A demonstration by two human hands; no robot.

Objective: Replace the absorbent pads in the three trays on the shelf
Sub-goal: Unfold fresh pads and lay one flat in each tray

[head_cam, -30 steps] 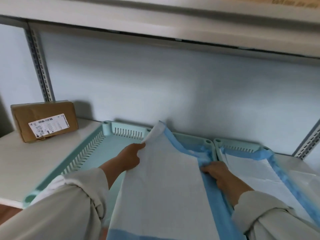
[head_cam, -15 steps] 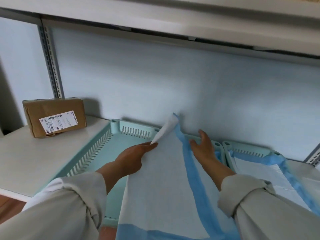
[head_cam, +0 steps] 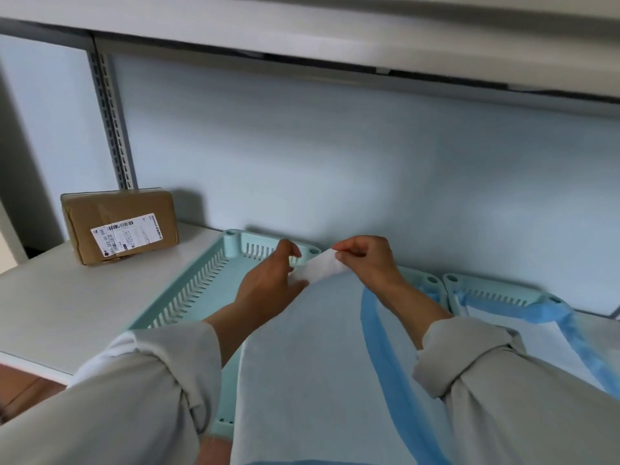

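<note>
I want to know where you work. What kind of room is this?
Probably a storeroom or supply area: metal shelving, a labelled cardboard parcel, and pale green trays being lined with absorbent pads.

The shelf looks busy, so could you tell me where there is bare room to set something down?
Bare shelf lies left of the leftmost tray, in front of the cardboard box. That tray's left floor is also uncovered. It is crowded rightward: the left hand and right hand pinch the pad, and the right tray holds another.

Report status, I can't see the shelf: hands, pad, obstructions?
Left hand and right hand both pinch the pad at its top corner. Left tray bare. Nothing obstructing.
</note>
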